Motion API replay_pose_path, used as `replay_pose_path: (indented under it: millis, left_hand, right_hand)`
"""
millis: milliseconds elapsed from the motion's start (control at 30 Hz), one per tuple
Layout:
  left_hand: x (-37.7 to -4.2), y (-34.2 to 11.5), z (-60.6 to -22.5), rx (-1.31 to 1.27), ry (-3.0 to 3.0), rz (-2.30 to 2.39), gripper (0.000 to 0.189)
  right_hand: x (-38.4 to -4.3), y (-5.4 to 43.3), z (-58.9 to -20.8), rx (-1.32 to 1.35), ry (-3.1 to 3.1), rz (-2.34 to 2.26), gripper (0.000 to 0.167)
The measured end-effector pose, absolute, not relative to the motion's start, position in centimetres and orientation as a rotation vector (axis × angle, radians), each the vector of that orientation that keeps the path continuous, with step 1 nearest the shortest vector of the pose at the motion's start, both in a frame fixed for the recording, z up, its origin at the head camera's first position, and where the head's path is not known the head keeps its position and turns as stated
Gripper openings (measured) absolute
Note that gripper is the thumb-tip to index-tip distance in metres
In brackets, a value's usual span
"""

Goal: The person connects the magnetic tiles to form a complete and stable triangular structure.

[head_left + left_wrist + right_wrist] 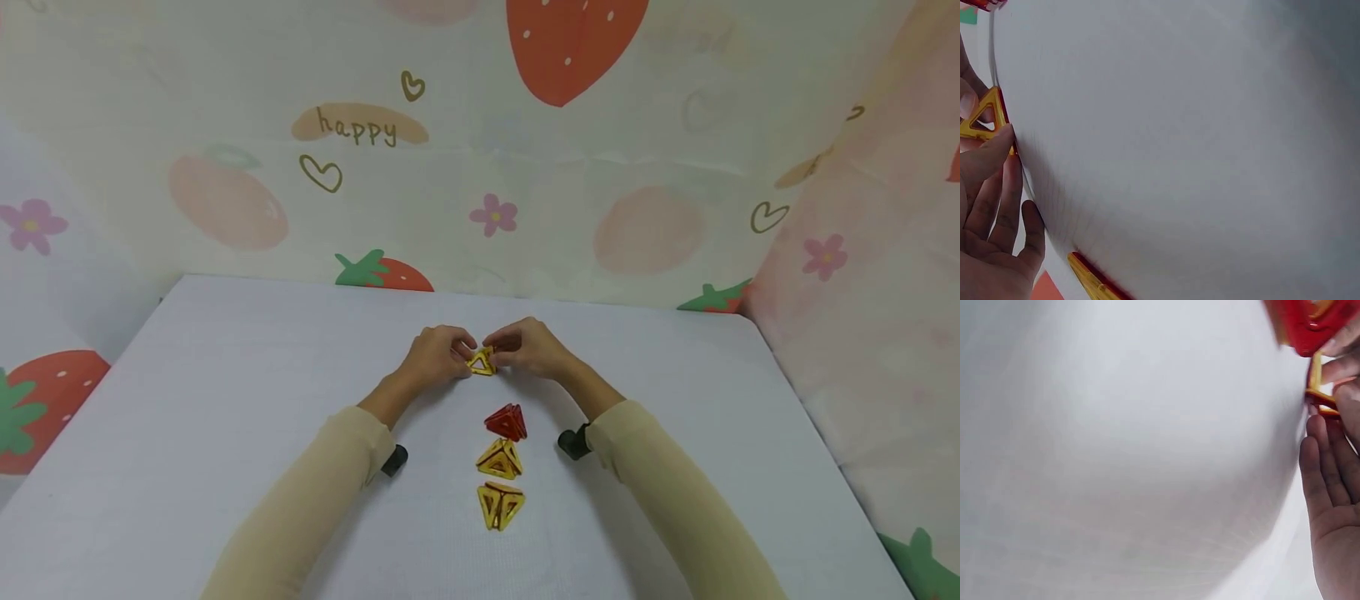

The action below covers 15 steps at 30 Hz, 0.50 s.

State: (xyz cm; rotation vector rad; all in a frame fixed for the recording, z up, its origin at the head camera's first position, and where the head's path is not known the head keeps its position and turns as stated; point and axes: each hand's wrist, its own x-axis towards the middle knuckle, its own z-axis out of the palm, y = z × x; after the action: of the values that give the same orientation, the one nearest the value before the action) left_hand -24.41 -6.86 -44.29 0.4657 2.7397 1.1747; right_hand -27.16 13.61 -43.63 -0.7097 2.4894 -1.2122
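At the far middle of the table, in the head view, both hands meet around a yellow triangular magnetic tile piece (482,363). My left hand (437,357) pinches its left side with thumb and fingertips; the left wrist view shows the open-centred yellow tile (1002,111) between them. From the other side my right hand (534,350) grips it, and in the right wrist view the fingers partly hide its yellow and red edges. Nearer the body stands a red pyramid of triangular tiles (507,422).
Two yellow tile pyramids, a middle one (500,460) and a nearer one (500,505), continue the line below the red one. A white cloth covers the table (225,433). Behind it hangs a printed curtain (540,167) with fruit and flowers.
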Motion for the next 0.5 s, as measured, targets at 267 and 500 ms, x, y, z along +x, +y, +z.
replay_pose_path:
  millis: [267,500]
  left_hand:
    - [-24.33,-6.99,-44.43,0.484,2.741,1.183,0.032]
    - [-24.42,-7.19,-44.43,0.548,2.752,1.154,0.03]
  right_hand:
    - [-27.05,13.54,-43.98,-0.744,2.504,-1.182,0.029]
    - [-27.19,13.53,-44.17,-0.715,2.5,-1.198,0.03]
